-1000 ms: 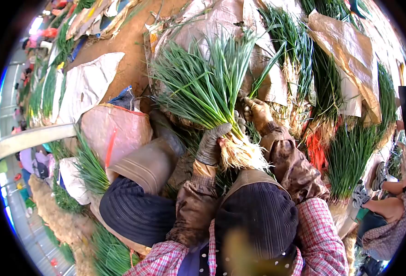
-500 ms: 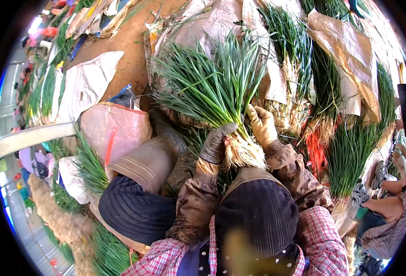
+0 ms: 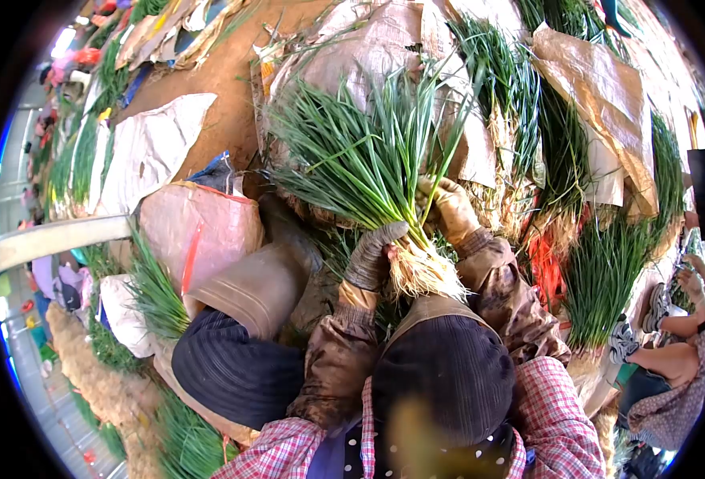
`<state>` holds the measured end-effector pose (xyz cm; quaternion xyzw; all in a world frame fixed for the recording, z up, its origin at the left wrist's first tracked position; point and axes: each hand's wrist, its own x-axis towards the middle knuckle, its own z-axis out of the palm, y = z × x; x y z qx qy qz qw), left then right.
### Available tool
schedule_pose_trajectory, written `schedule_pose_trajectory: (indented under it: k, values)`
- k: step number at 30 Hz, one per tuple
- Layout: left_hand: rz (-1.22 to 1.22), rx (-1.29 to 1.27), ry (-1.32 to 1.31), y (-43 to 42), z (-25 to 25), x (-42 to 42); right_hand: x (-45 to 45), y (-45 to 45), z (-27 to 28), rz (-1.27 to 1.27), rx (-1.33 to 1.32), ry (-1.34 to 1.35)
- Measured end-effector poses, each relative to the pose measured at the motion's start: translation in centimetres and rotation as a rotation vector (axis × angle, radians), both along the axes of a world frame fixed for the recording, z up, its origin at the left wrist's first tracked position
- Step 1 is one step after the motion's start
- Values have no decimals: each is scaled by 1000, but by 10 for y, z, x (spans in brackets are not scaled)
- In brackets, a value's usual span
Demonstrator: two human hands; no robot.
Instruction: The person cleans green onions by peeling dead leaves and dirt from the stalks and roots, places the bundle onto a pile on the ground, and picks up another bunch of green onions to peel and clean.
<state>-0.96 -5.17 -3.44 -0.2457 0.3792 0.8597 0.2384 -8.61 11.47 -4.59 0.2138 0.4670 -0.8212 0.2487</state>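
Large pale woven plastic sheet [image 3: 368, 40]: up and right of the rounded pink woven bag with red strip [image 3: 220, 219]; orange-yellow print [image 3: 267, 73] at its left edge, too small to read. Another person [image 3: 676, 367] sits far right of the bag, wearing a patterned grey top. Bunch of long green leafy stalks with pale stringy roots [image 3: 368, 152] is right of the bag, well apart from it: leaves fan up and left, some bent at the tips, stems narrow to light green-white, roots splay down and right, cream-coloured and tangled, small reddish patch by the left fingertips. Crumpled tan translucent sheet [image 3: 600, 96] lies over more stalks, far up-right of the bag. Creased white sheet [image 3: 156, 144] just above-left of the bag. Left hand [image 3: 372, 257], dirty grey glove, right of the bag, closed round the bunch's stem base. Right hand [image 3: 450, 209], stained yellowish glove, farther right of the bag, fingers curled at the bunch's right side; can't tell if they grip a stalk. Bright red netting [image 3: 546, 259] beyond that, far right of the bag.
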Motion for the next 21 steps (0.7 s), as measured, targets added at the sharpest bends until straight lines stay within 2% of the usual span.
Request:
schedule_pose_trajectory:
  k: [1, 2, 3, 5, 6, 7, 8, 9, 10, 11, 13, 14, 15, 17, 18, 19, 20, 21]
  values:
    - [10, -18, 48, 4, 4, -1, 1, -2, 6, 3, 130, 36]
    - [-25, 22, 75, 6, 9, -6, 3, 0, 14, 121, 318, -43]
    - [-59, 61, 102, 7, 13, -10, 5, 7, -9, 176, 250, -1]
    - [-57, 72, 88, 7, -1, -5, 13, 9, -53, 177, 354, -13]
    - [-74, 45, 83, 5, -1, -2, 14, 12, -47, 247, 455, 59]
    - [-91, 17, 77, 4, 0, -1, 18, 11, -40, 248, 805, 227]
    - [-87, 49, 92, 8, 0, -1, 17, 9, -37, 245, 994, 376]
    - [-30, 205, 134, 15, 6, -1, 15, 10, -35, 240, 1181, 526]
    - [-24, 347, 120, 17, 18, -3, 11, 12, -41, 244, 1336, 500]
    - [-18, 490, 106, 19, 29, -6, 8, 21, -44, 325, 1290, 377]
    - [43, 543, 153, 19, 45, -11, 16, 32, -40, 547, 1245, 350]
    - [103, 546, 168, 22, 55, -11, 19, 47, -61, 786, 1105, 379]
    - [157, 552, 189, 25, 62, -13, 11, 48, -54, 1069, 1123, 304]
    - [133, 566, 217, 24, 51, -16, 4, 50, -2, 730, 1123, 371]
    - [143, 573, 202, 25, 46, -16, -9, 65, -61, 430, 1280, 496]
    - [150, 580, 187, 26, 42, -16, -38, 73, -25, 399, 1341, 395]
    - [150, 604, 195, 28, 35, -17, -55, 70, 8, 192, 1478, 475]
    - [152, 627, 205, 30, 27, -18, -78, 81, 11, 215, 1674, 394]
